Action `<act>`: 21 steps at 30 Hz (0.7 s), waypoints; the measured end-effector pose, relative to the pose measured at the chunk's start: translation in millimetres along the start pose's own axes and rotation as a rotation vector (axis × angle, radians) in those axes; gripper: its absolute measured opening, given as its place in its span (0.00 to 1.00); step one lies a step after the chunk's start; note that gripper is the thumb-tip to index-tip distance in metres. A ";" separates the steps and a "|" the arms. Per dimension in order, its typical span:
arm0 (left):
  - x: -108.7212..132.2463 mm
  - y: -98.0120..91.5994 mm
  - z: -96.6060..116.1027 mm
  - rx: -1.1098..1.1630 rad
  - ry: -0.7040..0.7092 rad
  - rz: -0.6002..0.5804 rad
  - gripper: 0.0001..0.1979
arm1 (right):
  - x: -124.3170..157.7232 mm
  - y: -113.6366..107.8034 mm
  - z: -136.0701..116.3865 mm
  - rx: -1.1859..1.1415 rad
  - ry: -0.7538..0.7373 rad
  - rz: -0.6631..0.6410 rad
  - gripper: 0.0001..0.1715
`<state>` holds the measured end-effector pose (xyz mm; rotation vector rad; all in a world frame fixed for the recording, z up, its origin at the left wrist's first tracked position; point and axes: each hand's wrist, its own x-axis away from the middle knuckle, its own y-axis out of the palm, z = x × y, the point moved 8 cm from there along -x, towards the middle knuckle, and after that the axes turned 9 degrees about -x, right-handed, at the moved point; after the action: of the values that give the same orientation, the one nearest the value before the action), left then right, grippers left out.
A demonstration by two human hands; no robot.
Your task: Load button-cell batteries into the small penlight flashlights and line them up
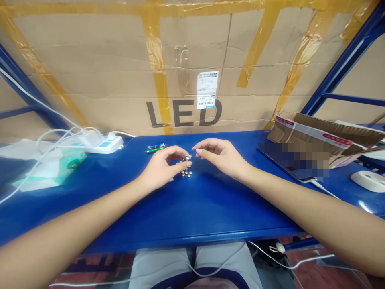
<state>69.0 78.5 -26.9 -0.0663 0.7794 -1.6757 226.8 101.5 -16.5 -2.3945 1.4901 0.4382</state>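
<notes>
Near the middle of the blue table, my left hand (164, 165) pinches a small round silver piece, which looks like a button cell (187, 158), between thumb and fingertips. Beneath those fingers lies a small heap of similar shiny round pieces (187, 174), partly covered by the hand. Just right of it, my right hand (218, 155) hangs with thumb and index fingertips drawn close together; anything between them is too small to make out. Behind my left hand lie a blue pen-shaped tube (157, 145) and a green one (155, 150), side by side.
At the left are a white power strip (110, 145) with cables and a green-white tissue pack (57, 170). On the right lie a dark phone (285, 164) on a cable, an opened cardboard box (309, 138) and a white mouse (369, 180). A large carton (120, 72) marked LED stands behind.
</notes>
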 end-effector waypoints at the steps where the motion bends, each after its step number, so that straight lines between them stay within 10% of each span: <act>1: 0.3 -0.5 0.4 -0.024 0.009 0.005 0.12 | 0.9 1.8 -0.9 -0.028 0.001 -0.007 0.15; 21: 3.0 2.8 8.9 -0.082 0.045 -0.021 0.08 | 13.0 22.3 -17.6 0.286 -0.165 -0.186 0.19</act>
<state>74.6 71.7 -22.6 -0.0945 0.8843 -1.6697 213.9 74.6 -7.5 -2.1873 1.1610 0.3438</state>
